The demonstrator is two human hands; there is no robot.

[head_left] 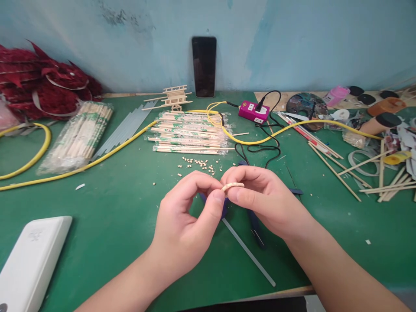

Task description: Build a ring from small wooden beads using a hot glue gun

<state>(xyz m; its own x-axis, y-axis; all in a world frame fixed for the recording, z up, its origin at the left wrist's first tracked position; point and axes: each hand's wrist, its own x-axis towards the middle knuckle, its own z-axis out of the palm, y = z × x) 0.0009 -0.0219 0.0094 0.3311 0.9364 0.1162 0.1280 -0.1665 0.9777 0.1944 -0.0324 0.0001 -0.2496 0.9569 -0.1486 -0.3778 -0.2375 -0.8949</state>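
Note:
My left hand (195, 216) and my right hand (263, 195) meet above the table's front middle, fingertips pinched on a small curved strip of pale wood (234, 185). The strip seems to be made of short pieces joined end to end. Below my hands lies a dark blue tool, probably a hot glue gun (255, 227), mostly hidden by them. A translucent glue stick (248, 251) slants from it toward the table's front edge. Just beyond my fingers are several tiny cut wood pieces (201, 164), scattered about.
Wrapped chopsticks (191, 134) lie behind the cut pieces, near a small wooden cart model (173, 97). A phone (204, 67) leans on the wall. A yellow cable (130, 141) crosses the green table (113, 212) by a purple power strip (254, 112). A white power bank (35, 260) lies front left.

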